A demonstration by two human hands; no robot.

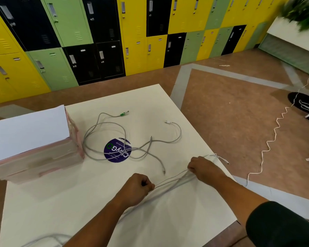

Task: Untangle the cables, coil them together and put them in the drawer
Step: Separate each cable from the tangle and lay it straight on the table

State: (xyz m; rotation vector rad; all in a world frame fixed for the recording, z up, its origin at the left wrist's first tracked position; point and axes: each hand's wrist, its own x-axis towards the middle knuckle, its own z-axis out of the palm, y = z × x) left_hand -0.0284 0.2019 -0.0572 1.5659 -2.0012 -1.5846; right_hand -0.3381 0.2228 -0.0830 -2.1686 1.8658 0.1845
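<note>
Both fists, left hand (pixel 137 187) and right hand (pixel 202 167), grip a white cable (pixel 173 180) stretched between them: seemingly the coiling step. Next, the grey cables (pixel 103 125) need untangling.

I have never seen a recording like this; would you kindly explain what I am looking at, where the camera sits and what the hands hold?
No machine: a person works with bare hands. The single picture comes from a camera worn on the head, looking down. The left hand and right hand each grip a bundle of white cable strands stretched between them. On the white table lie more loose cables, one with a green plug, partly over a purple sticker. A pink drawer unit stands at the left.
</note>
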